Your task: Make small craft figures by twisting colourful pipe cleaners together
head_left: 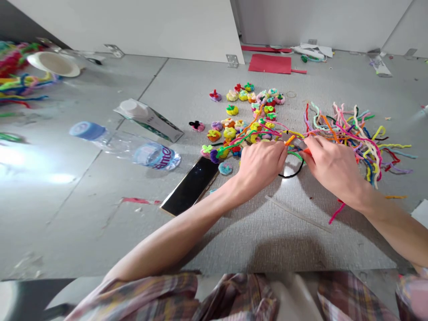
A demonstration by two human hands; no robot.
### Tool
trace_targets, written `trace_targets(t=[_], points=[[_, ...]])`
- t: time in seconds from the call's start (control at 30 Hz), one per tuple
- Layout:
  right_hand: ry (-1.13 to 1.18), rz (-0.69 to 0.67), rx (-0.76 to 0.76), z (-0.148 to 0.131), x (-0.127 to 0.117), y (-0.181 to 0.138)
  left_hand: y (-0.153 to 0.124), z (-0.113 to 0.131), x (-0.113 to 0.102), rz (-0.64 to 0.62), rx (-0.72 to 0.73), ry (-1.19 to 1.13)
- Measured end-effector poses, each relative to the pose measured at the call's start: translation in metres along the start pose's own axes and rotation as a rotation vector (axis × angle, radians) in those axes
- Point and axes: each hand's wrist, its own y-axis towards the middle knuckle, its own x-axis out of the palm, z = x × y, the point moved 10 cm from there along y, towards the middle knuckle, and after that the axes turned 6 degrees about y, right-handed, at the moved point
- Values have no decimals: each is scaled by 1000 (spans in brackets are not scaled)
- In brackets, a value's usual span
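Observation:
My left hand is closed, pinching coloured pipe cleaners near their ends. My right hand is closed round a small tool with orange handles, its tip meeting the pipe cleaners between the two hands. A black hair band lies on the grey mat just under the hands. Beyond the hands sit several small pipe-cleaner flowers. A tangled heap of loose pipe cleaners lies right of my right hand.
A black phone lies left of my left forearm. A plastic water bottle and a carton lie further left. A white bowl and more pipe cleaners sit far left. Red paper lies at the back. A clear stick rests on the mat.

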Motion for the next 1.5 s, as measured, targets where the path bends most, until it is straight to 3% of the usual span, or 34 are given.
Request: trace_targets(t=[0.17,0.43,0.57,0.63,0.73,0.8,0.87,0.93,1.0,1.1,1.17,1.3,1.4,1.5], points=[[21,10,4,1,-6,2,-1,4,0,101,72,9],[71,39,8,6,-15,2,1,4,-4,424,402,-5],[98,33,-3,4,-19,7,2,-5,-13,486,479,-46],[79,53,52,26,-30,10,2,-18,-14,478,492,-46],[-61,215,341,108,-66,4,10,-51,-7,393,454,-41],[-151,246,468,158,-80,-1,22,-76,-3,280,372,-78],[-74,122,396,177,-67,6,33,-89,-2,150,295,-147],[49,-46,252,164,-40,15,39,-84,-9,40,273,-296],[150,-217,115,130,-8,20,39,-71,-17,-55,256,-478],[212,-398,-27,77,31,21,27,-48,-23,-205,260,-709],[177,-481,-66,56,51,19,18,-39,-18,-315,268,-759],[118,-504,-47,53,67,16,5,-35,-15,-404,315,-664],[84,-502,-20,62,72,16,-8,-42,-24,-329,329,-438],[37,-495,-10,65,75,18,-33,-55,-26,-258,256,-158]])
